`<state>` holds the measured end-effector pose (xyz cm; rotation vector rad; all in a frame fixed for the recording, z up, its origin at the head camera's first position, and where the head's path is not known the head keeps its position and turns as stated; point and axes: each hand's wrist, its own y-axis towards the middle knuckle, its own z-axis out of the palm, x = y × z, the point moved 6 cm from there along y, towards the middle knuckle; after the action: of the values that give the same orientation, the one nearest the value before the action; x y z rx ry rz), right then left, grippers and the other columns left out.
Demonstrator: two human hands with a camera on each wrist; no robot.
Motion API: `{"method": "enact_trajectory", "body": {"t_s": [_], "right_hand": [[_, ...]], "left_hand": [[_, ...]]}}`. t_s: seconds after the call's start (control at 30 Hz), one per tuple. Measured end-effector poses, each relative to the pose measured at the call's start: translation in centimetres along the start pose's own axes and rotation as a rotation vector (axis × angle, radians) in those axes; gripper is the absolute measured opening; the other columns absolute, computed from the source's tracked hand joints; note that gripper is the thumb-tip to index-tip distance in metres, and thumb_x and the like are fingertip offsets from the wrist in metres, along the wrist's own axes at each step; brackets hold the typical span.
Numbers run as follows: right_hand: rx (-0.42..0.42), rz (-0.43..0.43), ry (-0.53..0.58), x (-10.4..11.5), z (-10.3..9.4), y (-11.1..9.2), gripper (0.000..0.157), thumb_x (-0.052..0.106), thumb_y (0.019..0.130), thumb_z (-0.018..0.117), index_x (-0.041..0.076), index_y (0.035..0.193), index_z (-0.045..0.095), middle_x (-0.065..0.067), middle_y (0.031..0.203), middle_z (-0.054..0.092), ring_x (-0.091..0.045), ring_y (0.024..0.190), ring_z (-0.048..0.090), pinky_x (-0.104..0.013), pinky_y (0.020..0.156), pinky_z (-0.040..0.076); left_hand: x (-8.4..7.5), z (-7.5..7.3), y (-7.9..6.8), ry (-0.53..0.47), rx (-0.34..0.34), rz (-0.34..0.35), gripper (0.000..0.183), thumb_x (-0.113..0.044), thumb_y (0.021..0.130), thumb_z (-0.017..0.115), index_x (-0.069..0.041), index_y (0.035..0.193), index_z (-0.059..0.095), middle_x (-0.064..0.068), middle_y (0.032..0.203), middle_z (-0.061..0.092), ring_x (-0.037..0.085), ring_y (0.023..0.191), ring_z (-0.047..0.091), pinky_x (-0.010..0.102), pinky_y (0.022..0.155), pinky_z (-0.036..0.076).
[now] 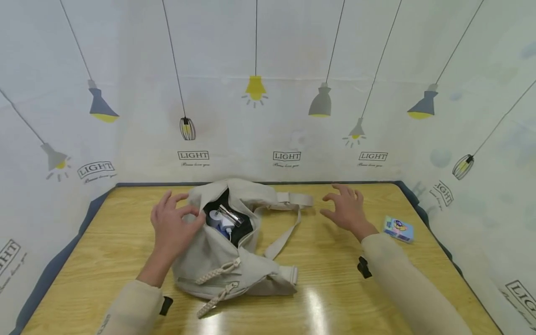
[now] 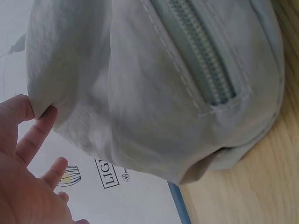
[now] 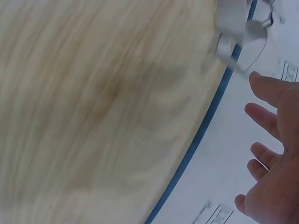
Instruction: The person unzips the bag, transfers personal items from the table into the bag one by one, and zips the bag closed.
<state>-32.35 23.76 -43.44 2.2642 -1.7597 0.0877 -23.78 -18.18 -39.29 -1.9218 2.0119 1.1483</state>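
Note:
A light grey fabric bag [image 1: 209, 265] lies on the table with its main zip opening spread apart. Inside, against the dark lining, sit a shiny metallic cylinder [image 1: 231, 215], a white and blue item [image 1: 226, 225] and a bit of white cable. My left hand [image 1: 173, 225] pinches the bag's fabric at the left edge of the opening between thumb and index finger; the left wrist view shows this pinch [image 2: 42, 112] too. To the right of the bag strap [image 1: 289, 232], my right hand [image 1: 347, 207] hovers with fingers spread and slightly bent, holding nothing.
A small blue and purple printed box [image 1: 398, 229] lies on the wooden table [image 1: 335, 298] beyond my right forearm. Two braided zip pulls [image 1: 217, 272] hang at the bag's front. White sheeting printed with lamps [image 1: 286, 116] closes off the back and sides.

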Motion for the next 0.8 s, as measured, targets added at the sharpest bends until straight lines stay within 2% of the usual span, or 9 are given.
{"method": "enact_trajectory", "body": {"t_s": [0.2, 0.43, 0.6, 0.8], "right_hand": [[0.014, 0.060, -0.022, -4.1, -0.8, -2.1, 0.041, 0.035, 0.087, 0.070, 0.011, 0.120, 0.066, -0.025, 0.150, 0.035, -0.051, 0.135, 0.031, -0.072, 0.106, 0.014], [0.026, 0.086, -0.058, -8.1, -1.6, -4.6, 0.044, 0.034, 0.086, 0.071, 0.009, 0.121, 0.064, -0.028, 0.148, 0.034, -0.055, 0.132, 0.030, -0.074, 0.104, 0.013], [0.073, 0.146, -0.056, -11.1, -1.8, -6.1, 0.050, 0.039, 0.087, 0.069, 0.008, 0.126, 0.061, -0.030, 0.148, 0.031, -0.059, 0.131, 0.027, -0.077, 0.101, 0.014], [0.153, 0.234, -0.049, -14.6, -1.9, -7.9, 0.066, 0.049, 0.085, 0.067, 0.006, 0.134, 0.054, -0.033, 0.148, 0.026, -0.059, 0.130, 0.023, -0.078, 0.095, 0.015]], "left_hand": [[0.2, 0.0, 0.0, -0.001, -0.002, 0.002, 0.017, -0.024, 0.082, 0.070, -0.013, 0.069, 0.072, 0.015, 0.135, 0.055, 0.042, 0.143, 0.025, 0.069, 0.110, 0.010], [0.3, 0.0, -0.1, 0.004, -0.017, 0.021, 0.018, -0.024, 0.082, 0.071, -0.013, 0.068, 0.071, 0.015, 0.133, 0.056, 0.043, 0.143, 0.026, 0.070, 0.109, 0.011], [0.2, 0.0, -0.1, -0.002, -0.016, 0.022, 0.017, -0.023, 0.082, 0.071, -0.013, 0.068, 0.072, 0.016, 0.133, 0.056, 0.043, 0.143, 0.026, 0.070, 0.109, 0.010], [0.1, 0.0, -0.1, -0.007, -0.014, 0.021, 0.017, -0.022, 0.082, 0.071, -0.012, 0.069, 0.072, 0.016, 0.133, 0.056, 0.043, 0.143, 0.026, 0.070, 0.110, 0.009]]}}
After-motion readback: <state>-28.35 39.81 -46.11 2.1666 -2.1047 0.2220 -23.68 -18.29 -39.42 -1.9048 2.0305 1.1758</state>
